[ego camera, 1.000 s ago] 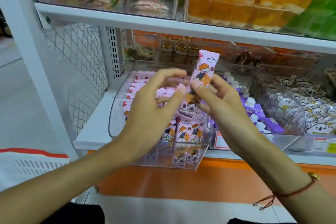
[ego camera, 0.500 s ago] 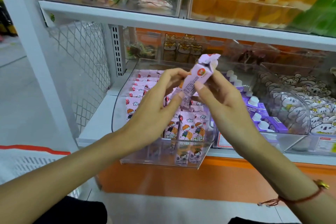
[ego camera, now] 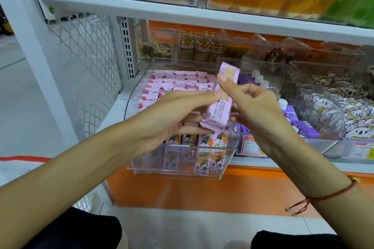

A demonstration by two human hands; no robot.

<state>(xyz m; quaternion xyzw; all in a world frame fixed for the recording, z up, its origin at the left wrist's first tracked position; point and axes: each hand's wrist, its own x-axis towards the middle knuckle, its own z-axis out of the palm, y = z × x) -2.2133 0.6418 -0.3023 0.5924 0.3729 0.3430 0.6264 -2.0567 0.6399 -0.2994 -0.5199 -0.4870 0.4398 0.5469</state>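
Observation:
A long pink snack packet [ego camera: 219, 110] is held tilted above a clear plastic bin [ego camera: 182, 168] on the shelf. Its printed back side faces me. My right hand [ego camera: 257, 111] grips the packet, thumb pressed on its upper part and fingers curled behind it. My left hand [ego camera: 172, 115] has nearly straight fingers, and its fingertips touch the packet's left edge. The bin holds several matching pink packets [ego camera: 174, 85] laid in rows, with cartoon-printed ones [ego camera: 210, 139] standing at the front.
A neighbouring bin of purple cartons [ego camera: 303, 127] and a bin of koala-print packets [ego camera: 348, 107] sit to the right. A white shelf board [ego camera: 202, 15] runs overhead with more snack bins above. A mesh side panel [ego camera: 85, 62] and white post [ego camera: 30, 46] stand left.
The packet has been turned over, from cartoon front to printed back, and lowered and tilted. My left fingers went from pinching it to lying nearly straight against its edge.

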